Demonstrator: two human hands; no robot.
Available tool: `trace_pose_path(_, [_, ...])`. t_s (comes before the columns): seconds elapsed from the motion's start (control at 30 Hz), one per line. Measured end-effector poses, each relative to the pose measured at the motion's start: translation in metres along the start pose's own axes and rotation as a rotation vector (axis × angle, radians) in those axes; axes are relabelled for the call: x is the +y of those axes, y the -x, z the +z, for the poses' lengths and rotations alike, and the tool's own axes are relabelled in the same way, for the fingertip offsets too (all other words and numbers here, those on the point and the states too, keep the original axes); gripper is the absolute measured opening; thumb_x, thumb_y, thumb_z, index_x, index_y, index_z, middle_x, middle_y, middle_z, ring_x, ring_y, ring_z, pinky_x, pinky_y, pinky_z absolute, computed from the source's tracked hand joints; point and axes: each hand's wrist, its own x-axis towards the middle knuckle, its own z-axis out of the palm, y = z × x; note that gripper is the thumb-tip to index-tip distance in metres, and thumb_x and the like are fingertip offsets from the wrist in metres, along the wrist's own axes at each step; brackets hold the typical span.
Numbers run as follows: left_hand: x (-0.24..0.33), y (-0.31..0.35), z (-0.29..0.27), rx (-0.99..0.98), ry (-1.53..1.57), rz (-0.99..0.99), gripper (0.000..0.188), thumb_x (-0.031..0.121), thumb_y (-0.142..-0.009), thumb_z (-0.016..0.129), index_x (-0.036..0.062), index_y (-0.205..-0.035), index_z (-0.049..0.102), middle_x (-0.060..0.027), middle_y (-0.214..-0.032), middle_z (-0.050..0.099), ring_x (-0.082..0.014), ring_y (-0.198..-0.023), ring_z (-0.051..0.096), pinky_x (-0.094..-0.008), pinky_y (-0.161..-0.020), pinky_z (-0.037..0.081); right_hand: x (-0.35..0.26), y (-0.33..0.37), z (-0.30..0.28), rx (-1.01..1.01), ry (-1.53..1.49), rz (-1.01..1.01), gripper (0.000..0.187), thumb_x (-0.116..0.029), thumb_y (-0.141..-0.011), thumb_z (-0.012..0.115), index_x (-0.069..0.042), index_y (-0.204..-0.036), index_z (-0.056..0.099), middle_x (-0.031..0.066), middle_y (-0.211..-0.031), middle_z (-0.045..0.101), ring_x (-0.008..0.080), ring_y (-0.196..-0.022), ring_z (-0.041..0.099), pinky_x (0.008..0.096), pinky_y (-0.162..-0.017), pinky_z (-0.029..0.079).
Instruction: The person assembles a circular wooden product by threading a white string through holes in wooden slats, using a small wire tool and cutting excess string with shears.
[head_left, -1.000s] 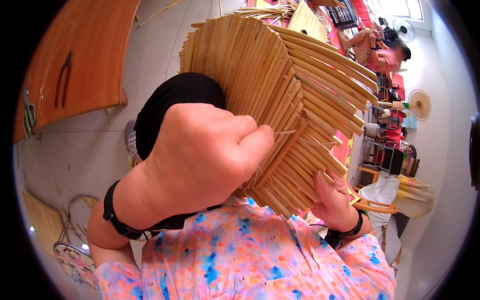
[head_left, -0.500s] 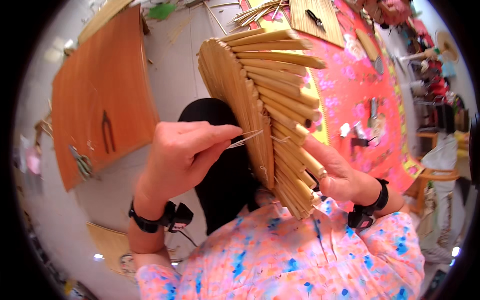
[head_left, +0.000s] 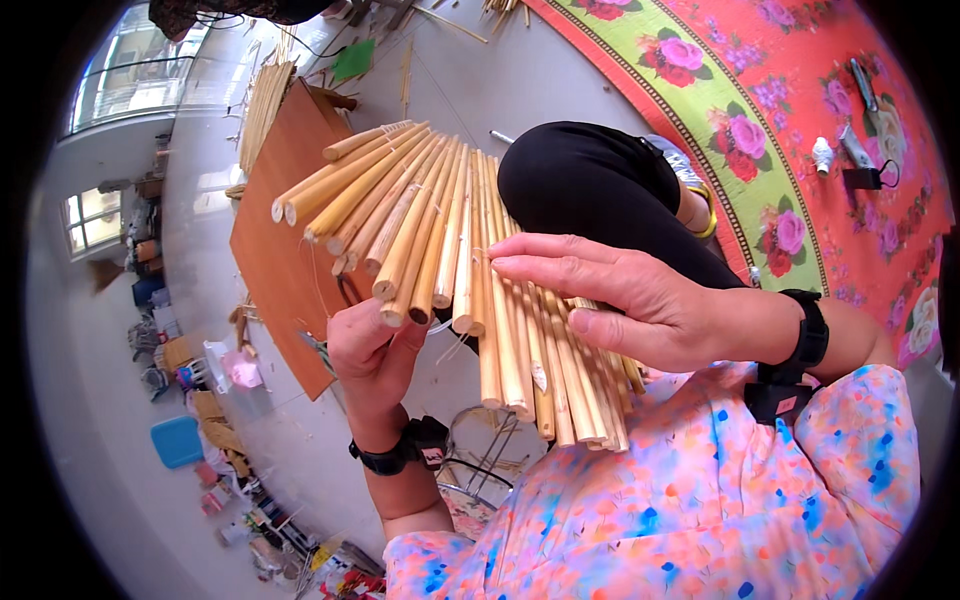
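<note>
A fan-shaped bundle of pale yellow reed sticks [head_left: 455, 250], bound with thin thread, is held up in front of my chest. Its cut ends spread toward the left and toward me. My right hand [head_left: 640, 300] lies over the sticks with fingers stretched out, the fingertips touching near the binding. Below the left stick ends, my left hand [head_left: 372, 350] is closed. Sticks partly cover its fingers, so what they grip is unclear. A loose pale thread [head_left: 452, 352] dangles beside that hand.
My bent knee in black trousers [head_left: 590, 180] is just behind the bundle. An orange-brown board [head_left: 290, 250] lies on the left, a flowered red cloth [head_left: 740, 120] on the right with small tools. Shelves and clutter line the left wall, with a blue stool [head_left: 177, 442].
The view has swung left. The bundle is turned so its stick ends fan left and toward me. My right hand went from gripping the sticks' edge to lying on top; my left hand went under the ends.
</note>
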Motion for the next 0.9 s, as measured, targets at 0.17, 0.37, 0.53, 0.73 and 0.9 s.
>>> trace_pose_path(0.17, [-0.002,0.001,0.005,0.056,0.067,-0.066,0.006,0.003,-0.081,0.069,-0.0027,-0.082,0.066,-0.0095,-0.07,0.063,-0.0196,-0.057,0.061,-0.0268,-0.054,0.045,0.001,-0.001,-0.01,-0.022,-0.035,0.012,0.047,-0.008,-0.096,0.048,-0.002,-0.142,0.043,0.0198,-0.141,0.045,0.0329,-0.136,0.039,0.0401,-0.11,0.033])
trace_pose_path(0.37, [0.004,-0.014,-0.003,-0.057,-0.083,0.055,0.013,0.0,-0.074,0.072,0.0005,-0.087,0.069,-0.0071,-0.061,0.055,-0.0215,-0.051,0.054,-0.0305,-0.048,0.04,0.003,-0.007,-0.013,-0.028,0.008,0.021,0.048,-0.007,-0.095,0.049,-0.001,-0.143,0.043,0.0187,-0.142,0.043,0.0304,-0.135,0.04,0.0378,-0.109,0.033])
trace_pose_path(0.53, [0.006,-0.019,-0.003,-0.092,0.019,0.072,0.022,-0.002,-0.073,0.072,0.0034,-0.095,0.072,-0.0072,-0.063,0.059,-0.0216,-0.051,0.055,-0.0303,-0.048,0.04,-0.01,-0.011,-0.021,-0.093,0.041,0.121,0.049,-0.012,-0.097,0.045,0.0,-0.144,0.041,0.0168,-0.144,0.037,0.025,-0.131,0.041,0.0348,-0.106,0.035])
trace_pose_path(0.73, [-0.006,0.0,0.02,0.078,0.059,0.146,0.027,-0.001,-0.074,0.072,0.005,-0.099,0.072,-0.0039,-0.056,0.053,-0.0193,-0.047,0.052,-0.0313,-0.044,0.035,-0.016,0.006,-0.009,-0.024,-0.186,0.321,0.051,-0.023,-0.103,0.041,0.002,-0.146,0.035,0.0158,-0.151,0.026,0.0242,-0.136,0.037,0.0357,-0.106,0.036])
trace_pose_path(0.9, [-0.016,0.005,0.032,0.197,0.092,0.224,0.024,0.0,-0.073,0.071,0.005,-0.097,0.072,-0.004,-0.057,0.053,-0.0197,-0.046,0.052,-0.0317,-0.042,0.034,-0.025,0.009,-0.007,-0.013,-0.148,0.361,0.05,-0.02,-0.101,0.042,0.002,-0.146,0.036,0.0158,-0.15,0.027,0.0243,-0.135,0.037,0.0355,-0.105,0.036])
